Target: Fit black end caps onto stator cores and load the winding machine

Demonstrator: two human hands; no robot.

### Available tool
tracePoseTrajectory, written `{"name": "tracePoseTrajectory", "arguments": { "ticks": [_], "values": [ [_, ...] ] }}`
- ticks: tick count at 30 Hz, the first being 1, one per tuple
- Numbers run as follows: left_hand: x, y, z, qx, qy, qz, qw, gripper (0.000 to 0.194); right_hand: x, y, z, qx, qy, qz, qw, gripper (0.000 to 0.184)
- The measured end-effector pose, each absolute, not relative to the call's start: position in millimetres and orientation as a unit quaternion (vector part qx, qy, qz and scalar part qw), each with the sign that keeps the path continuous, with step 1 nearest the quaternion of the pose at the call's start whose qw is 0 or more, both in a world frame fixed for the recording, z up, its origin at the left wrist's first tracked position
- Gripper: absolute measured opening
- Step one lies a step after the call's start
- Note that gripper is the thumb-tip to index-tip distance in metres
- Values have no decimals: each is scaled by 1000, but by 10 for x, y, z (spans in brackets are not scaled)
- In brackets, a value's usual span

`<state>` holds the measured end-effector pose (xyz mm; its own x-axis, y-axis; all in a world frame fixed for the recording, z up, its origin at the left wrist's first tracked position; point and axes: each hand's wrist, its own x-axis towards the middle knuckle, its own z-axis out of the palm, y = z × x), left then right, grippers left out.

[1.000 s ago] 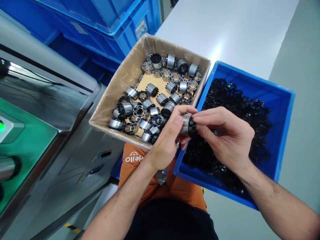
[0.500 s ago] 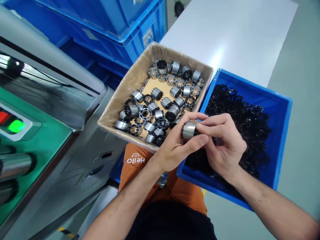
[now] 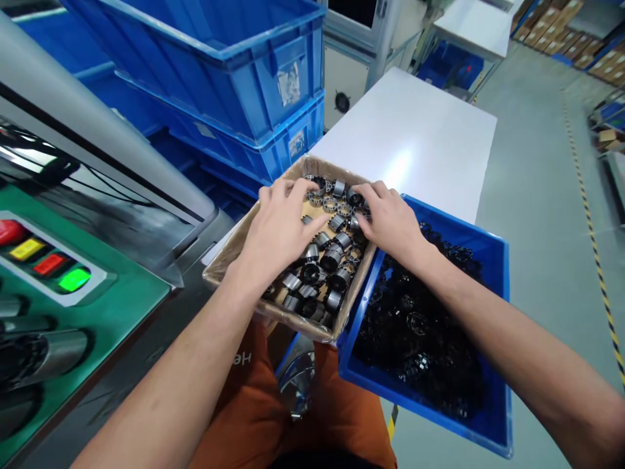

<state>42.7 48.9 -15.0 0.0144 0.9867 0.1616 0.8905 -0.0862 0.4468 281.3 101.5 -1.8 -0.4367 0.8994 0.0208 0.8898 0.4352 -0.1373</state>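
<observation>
A cardboard box (image 3: 229, 260) lined with plastic holds several metal rings with black inserts (image 3: 332, 257). Both my hands are over it. My left hand (image 3: 283, 225) lies palm down on the rings at the box's far left, fingers stretched out. My right hand (image 3: 388, 218) reaches in from the right with its fingers curled down at the far right corner, and a grey metal ring (image 3: 353, 223) shows under the thumb. Beside the box on the right, a blue bin (image 3: 493, 273) is full of black plastic rings (image 3: 415, 326).
A machine panel (image 3: 97, 306) with red, yellow and green buttons (image 3: 73, 279) is at the left. Stacked blue crates (image 3: 234, 85) stand behind the box. A white table (image 3: 420, 137) lies beyond. My orange clothing (image 3: 254, 404) is below.
Both hands left the spot above the blue bin, where they held one ring together, and moved into the cardboard box. The camera tilted up, showing more of the room.
</observation>
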Motion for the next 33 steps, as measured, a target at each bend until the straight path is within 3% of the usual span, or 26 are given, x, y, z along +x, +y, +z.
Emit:
{"name": "tracePoseTrajectory", "arguments": {
  "ticks": [6,15,19,23,28,33],
  "values": [
    [768,1465,-268,730,657,92,163,65,2542,1530,-209,-553,-831,33,-44,58],
    [682,1744,-322,787,590,88,157,53,2657,1561,-303,-523,-848,89,11,62],
    [572,1465,-128,763,593,189,173,48,2777,1447,-204,-516,-839,137,107,54],
    [374,708,104,723,596,289,197,44,2822,1142,-108,-483,-781,321,234,49],
    [178,-46,18,665,650,309,197,42,2545,787,-19,-459,-777,395,171,50],
    [150,-58,-81,621,720,272,149,46,2199,737,-7,-459,-791,374,153,55]
  ]
}}
